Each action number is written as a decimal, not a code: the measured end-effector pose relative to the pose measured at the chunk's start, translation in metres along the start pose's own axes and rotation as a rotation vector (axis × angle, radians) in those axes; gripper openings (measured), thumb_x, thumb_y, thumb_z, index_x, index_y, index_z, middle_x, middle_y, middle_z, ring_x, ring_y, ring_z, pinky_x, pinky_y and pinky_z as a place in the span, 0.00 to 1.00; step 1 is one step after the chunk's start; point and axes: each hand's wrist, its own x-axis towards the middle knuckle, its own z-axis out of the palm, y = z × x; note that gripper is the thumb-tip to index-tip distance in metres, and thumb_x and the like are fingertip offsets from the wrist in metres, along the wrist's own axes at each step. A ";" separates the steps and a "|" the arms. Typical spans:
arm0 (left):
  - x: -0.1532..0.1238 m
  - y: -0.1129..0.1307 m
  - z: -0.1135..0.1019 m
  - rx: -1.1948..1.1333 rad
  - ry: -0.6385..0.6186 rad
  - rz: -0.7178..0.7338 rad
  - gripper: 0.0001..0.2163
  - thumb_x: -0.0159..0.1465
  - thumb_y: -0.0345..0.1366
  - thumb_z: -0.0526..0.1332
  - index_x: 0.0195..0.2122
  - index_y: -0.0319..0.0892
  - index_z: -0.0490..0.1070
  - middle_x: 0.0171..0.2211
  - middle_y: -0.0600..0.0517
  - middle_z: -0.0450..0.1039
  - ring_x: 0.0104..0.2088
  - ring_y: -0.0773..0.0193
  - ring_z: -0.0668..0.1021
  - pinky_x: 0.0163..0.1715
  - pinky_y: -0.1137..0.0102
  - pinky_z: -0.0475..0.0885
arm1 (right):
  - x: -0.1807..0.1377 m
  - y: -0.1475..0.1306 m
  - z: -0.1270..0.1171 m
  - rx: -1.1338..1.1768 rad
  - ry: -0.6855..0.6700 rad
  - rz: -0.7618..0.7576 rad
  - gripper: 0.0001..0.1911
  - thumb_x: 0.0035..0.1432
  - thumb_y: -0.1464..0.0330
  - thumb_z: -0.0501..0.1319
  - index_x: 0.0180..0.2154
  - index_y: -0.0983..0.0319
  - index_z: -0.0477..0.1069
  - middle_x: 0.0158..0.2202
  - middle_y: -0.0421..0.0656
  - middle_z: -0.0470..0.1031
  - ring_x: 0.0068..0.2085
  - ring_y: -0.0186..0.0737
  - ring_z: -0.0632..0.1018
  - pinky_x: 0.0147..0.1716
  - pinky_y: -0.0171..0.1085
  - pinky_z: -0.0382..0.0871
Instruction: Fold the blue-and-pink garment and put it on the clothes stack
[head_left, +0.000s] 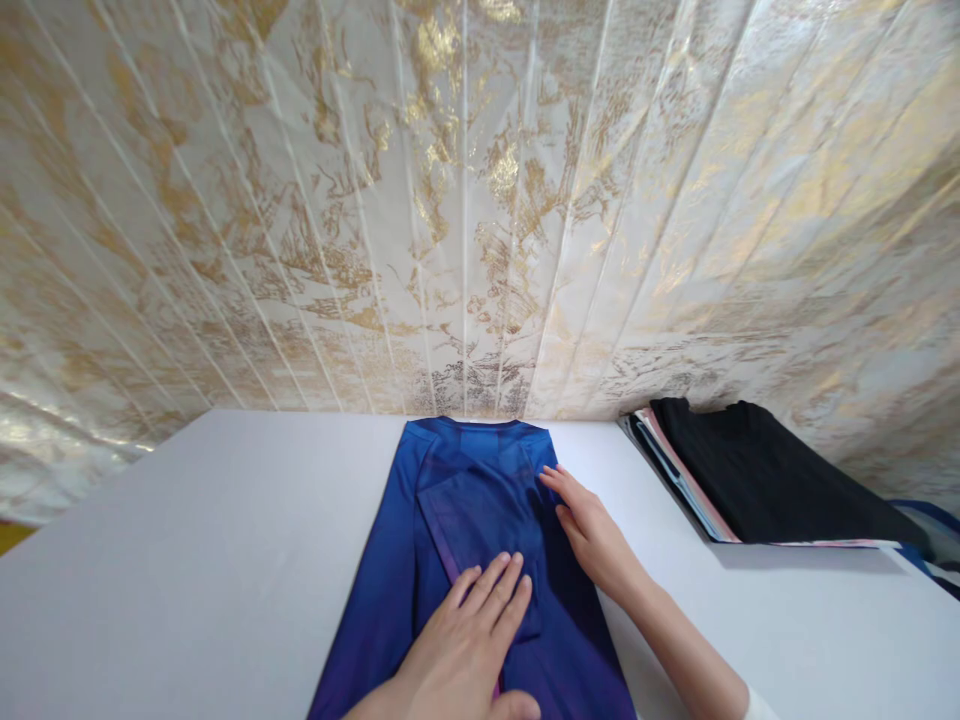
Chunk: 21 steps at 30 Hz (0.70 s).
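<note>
A blue garment [450, 480] lies folded lengthwise on the white table [187, 560], its collar end toward the wall. My left hand [469, 640] rests flat on the lower middle of the garment, fingers stretched out and together. My right hand [589, 530] lies flat on the garment's right edge, fingers extended toward the collar. Neither hand holds anything.
A stack of folded clothes [750, 470], black on top with pink and pale layers beneath, sits at the table's right rear. A wall [465, 200] patterned in white and gold stands right behind the table. More dark blue fabric [937, 545] shows at the far right.
</note>
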 end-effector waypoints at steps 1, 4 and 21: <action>0.001 -0.002 0.004 0.014 0.005 0.005 0.40 0.63 0.57 0.56 0.68 0.37 0.44 0.66 0.39 0.36 0.66 0.46 0.47 0.61 0.50 0.54 | 0.005 -0.002 -0.001 -0.019 -0.031 -0.026 0.23 0.61 0.73 0.46 0.55 0.62 0.67 0.61 0.48 0.64 0.65 0.44 0.60 0.61 0.51 0.57; 0.003 -0.007 0.021 0.074 0.065 0.015 0.41 0.62 0.55 0.58 0.68 0.39 0.41 0.66 0.37 0.35 0.66 0.44 0.48 0.60 0.51 0.57 | 0.021 -0.013 0.001 -0.048 -0.156 -0.129 0.21 0.63 0.73 0.47 0.54 0.62 0.69 0.61 0.47 0.65 0.64 0.43 0.60 0.61 0.50 0.58; 0.005 -0.007 0.041 0.215 0.168 0.010 0.26 0.71 0.39 0.47 0.68 0.39 0.43 0.66 0.38 0.43 0.65 0.46 0.54 0.58 0.55 0.60 | 0.048 -0.036 0.044 -0.329 -0.222 -0.115 0.30 0.65 0.58 0.53 0.64 0.64 0.54 0.66 0.50 0.52 0.66 0.47 0.54 0.62 0.50 0.53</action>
